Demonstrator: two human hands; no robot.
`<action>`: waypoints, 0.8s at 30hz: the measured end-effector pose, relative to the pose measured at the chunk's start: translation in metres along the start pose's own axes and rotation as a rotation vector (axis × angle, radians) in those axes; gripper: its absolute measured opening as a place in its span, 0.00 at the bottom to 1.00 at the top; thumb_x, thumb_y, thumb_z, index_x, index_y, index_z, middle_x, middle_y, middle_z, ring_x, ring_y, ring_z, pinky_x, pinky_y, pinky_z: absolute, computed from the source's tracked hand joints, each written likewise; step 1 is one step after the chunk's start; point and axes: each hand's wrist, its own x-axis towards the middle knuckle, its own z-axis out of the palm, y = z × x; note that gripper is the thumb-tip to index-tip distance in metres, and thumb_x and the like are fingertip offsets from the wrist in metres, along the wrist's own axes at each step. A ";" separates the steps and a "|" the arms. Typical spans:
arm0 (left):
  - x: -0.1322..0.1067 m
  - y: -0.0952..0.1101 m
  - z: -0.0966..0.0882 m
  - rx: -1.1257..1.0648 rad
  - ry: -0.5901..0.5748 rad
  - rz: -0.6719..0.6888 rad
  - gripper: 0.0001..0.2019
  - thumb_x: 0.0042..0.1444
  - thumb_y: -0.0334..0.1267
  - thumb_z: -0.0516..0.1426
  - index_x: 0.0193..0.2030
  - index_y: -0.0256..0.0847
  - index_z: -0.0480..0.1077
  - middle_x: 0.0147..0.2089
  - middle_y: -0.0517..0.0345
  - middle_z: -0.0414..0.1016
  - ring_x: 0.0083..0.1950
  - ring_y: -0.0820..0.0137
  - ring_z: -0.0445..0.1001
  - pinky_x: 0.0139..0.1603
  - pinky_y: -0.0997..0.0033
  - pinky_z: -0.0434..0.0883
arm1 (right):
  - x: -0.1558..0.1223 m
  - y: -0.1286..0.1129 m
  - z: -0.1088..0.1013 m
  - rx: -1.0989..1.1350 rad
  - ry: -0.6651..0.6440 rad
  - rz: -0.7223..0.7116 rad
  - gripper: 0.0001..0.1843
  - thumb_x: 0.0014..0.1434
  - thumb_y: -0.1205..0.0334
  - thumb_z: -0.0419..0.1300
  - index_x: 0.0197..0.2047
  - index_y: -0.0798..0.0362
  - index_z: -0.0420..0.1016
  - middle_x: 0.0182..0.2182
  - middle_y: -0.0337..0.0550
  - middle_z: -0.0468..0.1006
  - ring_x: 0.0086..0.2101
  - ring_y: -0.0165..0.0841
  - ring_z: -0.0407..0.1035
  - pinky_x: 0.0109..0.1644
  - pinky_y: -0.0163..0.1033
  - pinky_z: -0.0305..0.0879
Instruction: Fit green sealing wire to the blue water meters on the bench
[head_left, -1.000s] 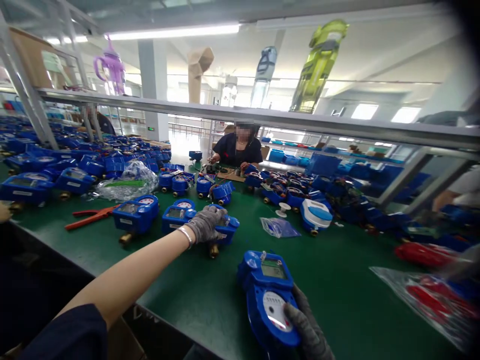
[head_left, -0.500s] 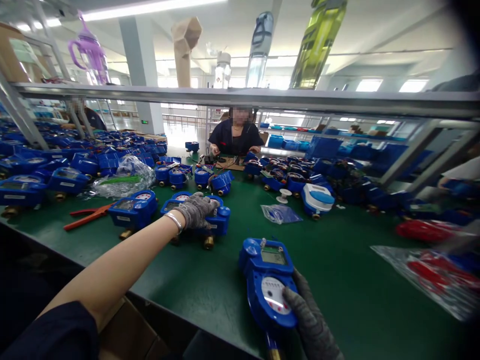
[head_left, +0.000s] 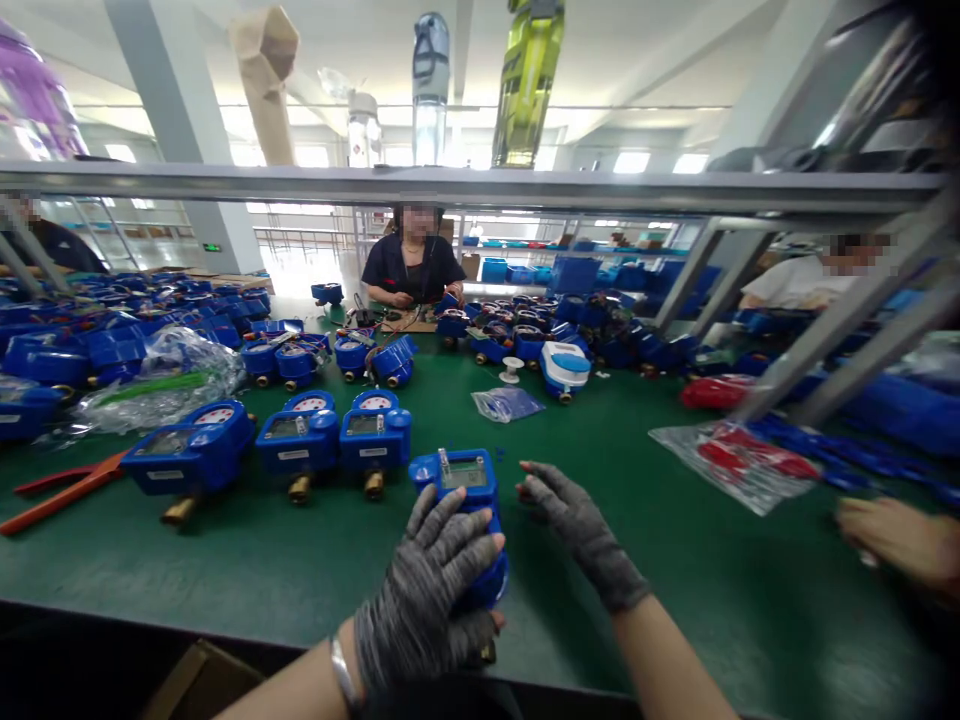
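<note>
A blue water meter (head_left: 474, 474) with a small grey display lies on the green table in front of me. My left hand (head_left: 429, 575), in a grey fingertip-less glove, is laid over its body, fingers across the top and thumb at the near side; most of the dial is hidden under it. To the right of that meter, apart from it, my gloved right hand (head_left: 577, 530) hovers with fingers stretched out and nothing in them. A row of similar meters stands to the left: one nearest (head_left: 375, 432), another (head_left: 298, 435), and a third (head_left: 189, 447).
Orange-handled pliers (head_left: 71, 487) lie far left, near crumpled plastic wrap (head_left: 169, 375). Behind are a white spool (head_left: 511, 370), a small bag (head_left: 507, 404) and a white-lidded meter (head_left: 565, 368). A bag of red parts (head_left: 739, 455) and another person's hand (head_left: 896, 540) are at right. A shelf (head_left: 465, 185) spans above.
My left hand has left the row of meters and come onto the meter in front. My right hand has let go of that meter, now down on the table. The view has swung right.
</note>
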 end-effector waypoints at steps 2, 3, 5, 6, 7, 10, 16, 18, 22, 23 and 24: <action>-0.010 0.011 0.022 0.034 0.102 -0.024 0.26 0.57 0.33 0.58 0.63 0.41 0.61 0.58 0.50 0.72 0.64 0.59 0.65 0.71 0.44 0.51 | 0.037 0.014 -0.002 -0.305 -0.021 -0.043 0.21 0.58 0.56 0.55 0.54 0.52 0.73 0.41 0.46 0.80 0.40 0.36 0.74 0.48 0.42 0.70; -0.013 0.013 0.030 0.040 0.144 -0.039 0.25 0.57 0.30 0.58 0.62 0.40 0.63 0.57 0.50 0.73 0.63 0.60 0.66 0.71 0.46 0.53 | 0.053 0.021 -0.001 -0.394 -0.026 -0.044 0.22 0.58 0.59 0.55 0.55 0.53 0.73 0.42 0.47 0.79 0.41 0.36 0.73 0.49 0.42 0.68; -0.014 0.014 0.038 0.028 0.188 -0.040 0.23 0.56 0.28 0.58 0.60 0.39 0.65 0.56 0.50 0.74 0.62 0.61 0.66 0.70 0.47 0.55 | 0.078 0.032 0.006 -0.529 -0.041 -0.039 0.20 0.56 0.63 0.57 0.52 0.54 0.75 0.42 0.47 0.79 0.42 0.36 0.72 0.50 0.41 0.67; -0.013 0.014 0.040 0.027 0.199 -0.031 0.22 0.56 0.28 0.58 0.59 0.38 0.66 0.55 0.50 0.74 0.62 0.60 0.66 0.70 0.47 0.55 | 0.086 0.037 0.011 -0.551 -0.039 -0.032 0.19 0.55 0.65 0.59 0.50 0.54 0.76 0.42 0.47 0.79 0.42 0.36 0.72 0.50 0.40 0.66; -0.012 0.014 0.041 0.029 0.203 -0.018 0.22 0.56 0.27 0.57 0.59 0.37 0.67 0.55 0.50 0.74 0.62 0.60 0.66 0.69 0.47 0.55 | 0.091 0.040 0.016 -0.582 -0.039 -0.030 0.17 0.55 0.65 0.59 0.48 0.53 0.77 0.43 0.47 0.79 0.43 0.36 0.72 0.50 0.40 0.65; -0.010 0.017 0.043 0.020 0.220 0.000 0.20 0.56 0.25 0.57 0.57 0.37 0.69 0.54 0.49 0.75 0.61 0.59 0.67 0.69 0.46 0.55 | 0.096 0.043 0.027 -0.652 -0.038 -0.042 0.13 0.56 0.63 0.60 0.45 0.51 0.79 0.44 0.47 0.78 0.44 0.36 0.71 0.49 0.38 0.64; -0.016 0.026 0.056 0.003 0.302 -0.064 0.17 0.56 0.24 0.59 0.52 0.38 0.72 0.51 0.51 0.76 0.60 0.59 0.68 0.70 0.46 0.55 | 0.097 0.031 0.029 -0.635 -0.019 -0.036 0.08 0.57 0.65 0.58 0.37 0.55 0.78 0.38 0.49 0.78 0.38 0.35 0.71 0.44 0.37 0.64; -0.017 0.028 0.059 0.009 0.316 -0.084 0.16 0.56 0.24 0.59 0.51 0.39 0.72 0.50 0.52 0.75 0.59 0.60 0.68 0.70 0.46 0.54 | 0.089 0.023 0.022 -0.582 0.010 -0.041 0.10 0.60 0.64 0.56 0.38 0.57 0.77 0.38 0.50 0.79 0.38 0.34 0.71 0.44 0.36 0.64; -0.017 0.032 0.062 0.024 0.324 -0.096 0.17 0.55 0.23 0.59 0.50 0.40 0.72 0.47 0.54 0.75 0.56 0.62 0.68 0.71 0.47 0.52 | 0.035 -0.005 0.001 -0.389 0.038 -0.127 0.12 0.63 0.59 0.53 0.41 0.57 0.74 0.39 0.45 0.79 0.38 0.30 0.72 0.43 0.34 0.66; -0.017 0.032 0.062 0.021 0.327 -0.099 0.17 0.55 0.23 0.60 0.50 0.40 0.72 0.46 0.54 0.75 0.55 0.62 0.69 0.71 0.47 0.53 | 0.016 -0.015 -0.004 -0.277 0.021 -0.168 0.11 0.62 0.58 0.54 0.40 0.56 0.74 0.38 0.45 0.79 0.38 0.31 0.72 0.43 0.34 0.67; -0.016 0.033 0.063 0.018 0.330 -0.102 0.17 0.55 0.23 0.60 0.50 0.40 0.72 0.46 0.54 0.75 0.55 0.62 0.69 0.71 0.46 0.54 | -0.002 -0.025 -0.007 -0.182 -0.013 -0.191 0.09 0.61 0.59 0.56 0.38 0.56 0.74 0.35 0.44 0.79 0.36 0.31 0.72 0.42 0.35 0.68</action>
